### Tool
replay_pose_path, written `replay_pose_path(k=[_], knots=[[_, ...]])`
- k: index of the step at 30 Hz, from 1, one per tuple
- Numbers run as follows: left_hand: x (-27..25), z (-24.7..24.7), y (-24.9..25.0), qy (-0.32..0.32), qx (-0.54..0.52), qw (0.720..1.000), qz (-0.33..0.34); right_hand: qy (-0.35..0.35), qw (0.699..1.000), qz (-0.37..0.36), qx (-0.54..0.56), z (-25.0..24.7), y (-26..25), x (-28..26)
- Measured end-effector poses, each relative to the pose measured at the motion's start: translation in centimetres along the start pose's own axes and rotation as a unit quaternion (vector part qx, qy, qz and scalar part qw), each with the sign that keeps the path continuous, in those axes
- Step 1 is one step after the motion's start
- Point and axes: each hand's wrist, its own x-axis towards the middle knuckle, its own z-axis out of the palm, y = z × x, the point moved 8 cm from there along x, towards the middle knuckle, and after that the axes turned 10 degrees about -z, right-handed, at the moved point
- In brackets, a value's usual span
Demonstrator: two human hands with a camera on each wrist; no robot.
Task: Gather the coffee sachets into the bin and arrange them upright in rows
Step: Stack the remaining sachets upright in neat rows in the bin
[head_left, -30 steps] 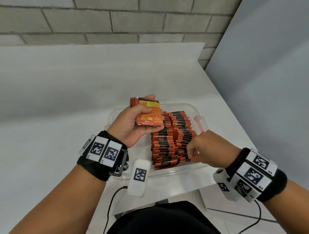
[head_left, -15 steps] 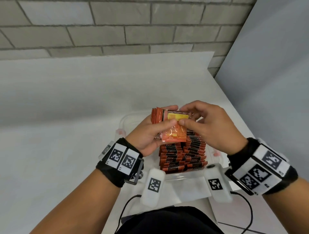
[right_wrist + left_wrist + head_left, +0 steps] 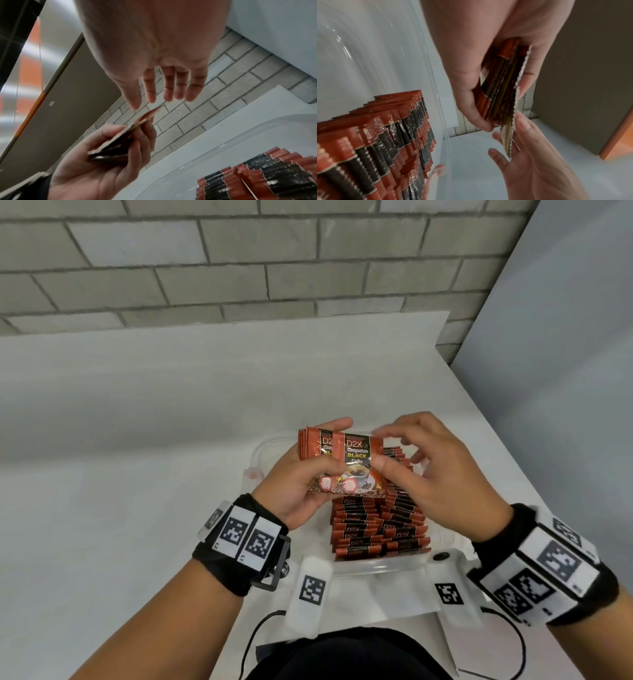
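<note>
My left hand (image 3: 308, 474) grips a small stack of orange and black coffee sachets (image 3: 356, 460) above the clear plastic bin (image 3: 376, 569). The front sachet shows its printed face and juts out to the right. My right hand (image 3: 414, 463) is open beside that sachet's right edge, with straight, spread fingers (image 3: 169, 86); in the left wrist view its fingertips (image 3: 499, 157) lie right at the jutting edge. Two rows of upright sachets (image 3: 376, 529) fill the bin's right part. The left wrist view shows the held stack (image 3: 498, 83) edge-on.
The bin stands on a white table (image 3: 137, 457) close to its front edge. A grey brick wall (image 3: 239, 268) runs behind, and a grey partition (image 3: 565, 371) borders the table's right edge. Cables (image 3: 250, 642) trail near my body.
My right hand rose from the rows in the bin to the held stack and pinched the front sachet. That sachet now shows its printed face, and the right fingers have spread off it.
</note>
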Motion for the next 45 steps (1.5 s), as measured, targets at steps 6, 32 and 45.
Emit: replay_pose_path(k=[6, 32, 45], knots=[[0.0, 0.9, -0.4, 0.008, 0.052, 0.999, -0.011, -0.108, 0.989, 0.081, 0.063, 0.1, 1.9, 0.2], [0.2, -1.0, 0.3, 0.029, 0.011, 0.999, -0.024, -0.368, 0.905, 0.053, -0.206, 3.8, 3.7, -6.0], [0.7, -1.0, 0.2, 0.029, -0.033, 0.999, -0.027, -0.428, 0.866, 0.066, -0.250, 4.8, 4.8, -5.6]])
